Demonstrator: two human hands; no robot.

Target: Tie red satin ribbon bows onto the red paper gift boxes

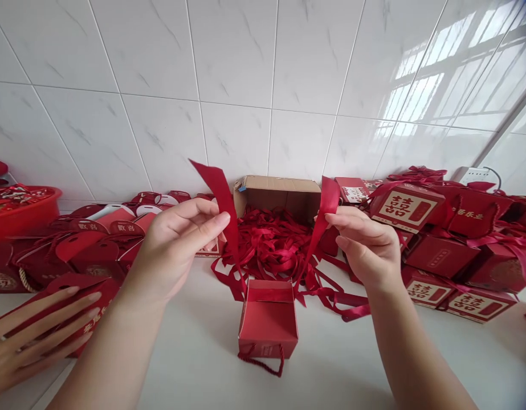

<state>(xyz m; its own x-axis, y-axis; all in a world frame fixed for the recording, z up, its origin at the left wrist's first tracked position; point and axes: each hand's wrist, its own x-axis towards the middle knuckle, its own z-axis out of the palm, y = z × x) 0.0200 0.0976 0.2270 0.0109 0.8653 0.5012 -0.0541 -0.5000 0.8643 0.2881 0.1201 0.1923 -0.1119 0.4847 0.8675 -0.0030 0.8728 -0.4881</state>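
Note:
A small red gift box (268, 327) stands on the white table, its inside facing me and a twisted red cord handle (263, 364) hanging at its front. One red ribbon (229, 210) rises from both sides of the box. My left hand (181, 242) pinches one end between thumb and fingers, with the tip sticking up above it. My right hand (367, 245) grips the other end, raised to about the same height. Behind the gift box, a heap of loose red ribbons (273, 242) spills out of an open cardboard carton (280, 185).
Stacked red boxes with bows (437, 256) fill the right side, near a white power strip (476, 176). More red boxes (96, 245) line the left, beside a red basin (27, 210). Another person's hand (44, 336) rests on a red box at lower left. A tiled wall (237, 68) stands behind.

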